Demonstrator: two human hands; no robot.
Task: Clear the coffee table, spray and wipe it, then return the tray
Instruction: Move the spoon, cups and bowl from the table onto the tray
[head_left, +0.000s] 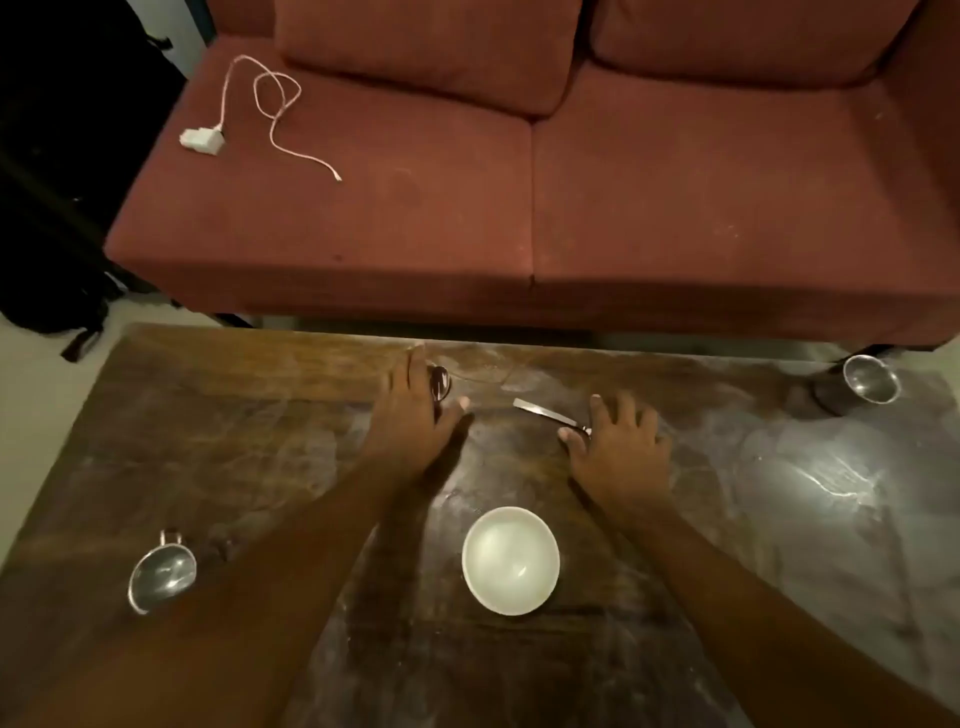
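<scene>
A dusty, streaked wooden coffee table (260, 441) fills the lower view. My left hand (410, 415) lies flat near the far edge, thumb spread, over a metal spoon (440, 383) whose bowl shows between thumb and fingers. My right hand (621, 447) rests with fingers spread on the table, thumb and forefinger touching the end of a second metal utensil (543, 412) whose handle points left. Whether either hand grips its utensil is unclear. A white bowl (510, 560) stands between my forearms. No tray, spray or cloth is in view.
A steel cup with a handle (162, 571) stands at the table's near left, another steel cup (871, 379) at the far right corner. Behind the table is a red sofa (519, 208) with a white charger and cable (205, 140). A black bag (57, 234) sits left.
</scene>
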